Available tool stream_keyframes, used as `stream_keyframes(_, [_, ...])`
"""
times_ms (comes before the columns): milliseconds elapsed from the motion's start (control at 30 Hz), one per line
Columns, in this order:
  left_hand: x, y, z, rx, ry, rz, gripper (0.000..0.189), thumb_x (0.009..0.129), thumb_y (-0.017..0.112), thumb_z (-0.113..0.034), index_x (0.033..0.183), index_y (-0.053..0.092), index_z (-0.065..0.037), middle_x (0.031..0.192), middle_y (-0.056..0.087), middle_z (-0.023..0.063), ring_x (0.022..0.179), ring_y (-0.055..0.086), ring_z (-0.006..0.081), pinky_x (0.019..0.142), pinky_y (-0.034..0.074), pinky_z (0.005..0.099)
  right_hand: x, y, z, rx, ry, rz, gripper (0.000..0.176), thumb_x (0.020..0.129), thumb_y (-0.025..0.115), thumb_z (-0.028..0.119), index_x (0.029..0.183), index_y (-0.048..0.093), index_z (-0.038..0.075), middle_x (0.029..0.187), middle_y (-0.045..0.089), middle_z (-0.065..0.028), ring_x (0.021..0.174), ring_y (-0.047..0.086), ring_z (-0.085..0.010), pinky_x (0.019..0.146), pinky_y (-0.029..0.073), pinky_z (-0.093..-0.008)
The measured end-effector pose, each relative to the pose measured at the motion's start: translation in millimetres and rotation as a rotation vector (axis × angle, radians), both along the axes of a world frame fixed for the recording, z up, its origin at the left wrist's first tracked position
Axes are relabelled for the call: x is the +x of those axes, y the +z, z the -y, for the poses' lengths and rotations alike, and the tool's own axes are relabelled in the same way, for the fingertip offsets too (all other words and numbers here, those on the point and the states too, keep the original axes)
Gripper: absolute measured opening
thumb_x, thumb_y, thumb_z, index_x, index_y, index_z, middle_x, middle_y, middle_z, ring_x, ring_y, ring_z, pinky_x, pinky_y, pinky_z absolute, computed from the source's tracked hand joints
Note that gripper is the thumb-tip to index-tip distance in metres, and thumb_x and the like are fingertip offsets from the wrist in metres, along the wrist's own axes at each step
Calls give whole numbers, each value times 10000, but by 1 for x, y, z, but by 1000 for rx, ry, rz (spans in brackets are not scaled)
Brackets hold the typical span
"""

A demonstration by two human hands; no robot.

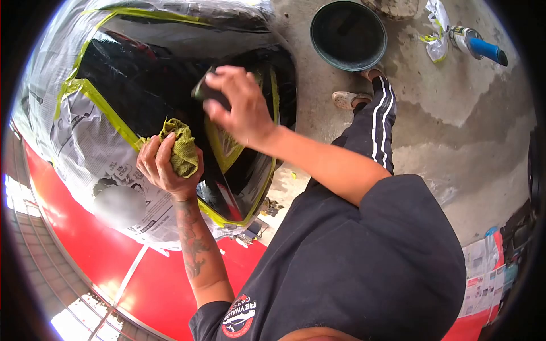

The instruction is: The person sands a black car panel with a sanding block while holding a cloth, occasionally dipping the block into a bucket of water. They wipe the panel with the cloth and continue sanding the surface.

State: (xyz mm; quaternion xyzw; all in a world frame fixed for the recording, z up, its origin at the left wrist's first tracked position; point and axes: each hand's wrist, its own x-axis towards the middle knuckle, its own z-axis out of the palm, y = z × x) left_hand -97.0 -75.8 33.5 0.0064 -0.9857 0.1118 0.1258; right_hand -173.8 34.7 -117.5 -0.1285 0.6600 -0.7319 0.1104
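Observation:
My left hand (170, 165) is closed around a crumpled yellow-green cloth (183, 149), close to the taped edge of a glossy black car panel (136, 85). Above the panel's middle, my right hand (242, 105) grips a dark block (211, 91) and is smeared by motion. Yellow-green masking tape (105, 111) borders the panel and also frames a small triangular area (227, 150) below my right hand. Newspaper (85, 142) covers the surface around the panel on the left.
A dark round basin (348, 35) stands on the concrete floor (449, 131) near my feet. Beyond it are a can (463, 38) with a blue-wrapped object (488, 51) projecting from it and a white plastic bag (437, 28). Red bodywork (74, 221) lies at the lower left.

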Motion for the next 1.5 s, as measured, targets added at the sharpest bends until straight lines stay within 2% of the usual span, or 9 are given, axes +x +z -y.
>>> stream_keyframes(167, [-3, 5, -7, 7, -12, 22, 466, 717, 845, -165, 1148, 686, -86, 1139, 667, 129, 1059, 643, 347, 1003, 490, 505, 18, 21, -22, -20, 98, -58, 506, 809, 815, 193, 1261, 608, 96, 1290, 541, -163, 1128, 582, -379, 978, 473, -479])
stream_keyframes(267, [-2, 6, -6, 6, -2, 42, 480, 708, 850, -170, 1151, 684, -91, 1147, 665, 130, 1072, 640, 350, 1003, 491, 507, 14, 15, -15, -37, 31, -91, 503, 799, 822, 210, 1246, 602, 141, 1272, 534, -119, 1060, 567, -349, 902, 484, -476])
stream_keyframes(500, [-3, 6, -8, 17, -3, 31, 481, 712, 856, -181, 1151, 683, -85, 1132, 664, 131, 1058, 640, 344, 984, 498, 494, 9, 25, -10, -21, 20, -35, 464, 829, 791, 249, 1229, 624, 84, 1185, 580, -147, 1092, 585, -345, 965, 491, -454])
stream_keyframes(667, [-3, 7, -6, 6, -8, 35, 470, 710, 850, -184, 1139, 690, -80, 1127, 666, 132, 1054, 645, 346, 982, 499, 497, -16, -32, 4, 55, 17, 244, 384, 894, 726, 250, 1192, 652, 20, 1175, 619, -192, 1126, 608, -370, 991, 494, -428])
stream_keyframes(867, [-3, 5, -8, 16, -6, 28, 466, 717, 840, -170, 1148, 687, -78, 1141, 666, 139, 1054, 648, 350, 966, 502, 487, -8, 17, -4, 18, 21, 138, 450, 870, 769, 318, 1221, 654, 60, 1173, 619, -166, 1138, 615, -354, 987, 507, -426])
stream_keyframes(1067, [-1, 7, -7, 4, -19, 35, 483, 720, 841, -158, 1168, 679, -78, 1144, 664, 140, 1060, 647, 348, 966, 502, 487, -29, -30, 2, 216, 93, 327, 415, 883, 746, 296, 1207, 664, 51, 1130, 610, -159, 1072, 630, -356, 949, 517, -427])
stream_keyframes(1200, [-3, 6, -9, 21, -4, 45, 479, 719, 837, -143, 1165, 678, -77, 1149, 664, 141, 1062, 646, 349, 972, 502, 488, -16, 17, 1, -23, 58, 208, 435, 865, 758, 352, 1197, 643, 95, 1169, 576, -126, 1102, 606, -349, 951, 518, -461])
stream_keyframes(1367, [-2, 6, -7, -2, -24, 38, 470, 724, 837, -144, 1159, 677, -68, 1145, 667, 145, 1056, 649, 346, 967, 509, 490, -27, -40, 7, 148, 49, 338, 408, 888, 731, 326, 1184, 659, 56, 1123, 612, -170, 1048, 640, -359, 909, 525, -435])
stream_keyframes(1500, [-2, 3, -5, -5, -6, 24, 442, 744, 834, -219, 1142, 675, -109, 1144, 653, 119, 1059, 650, 336, 971, 498, 503, -26, -9, 2, 34, 46, 237, 427, 866, 756, 284, 1200, 670, 32, 1174, 643, -176, 1122, 635, -360, 993, 505, -427])
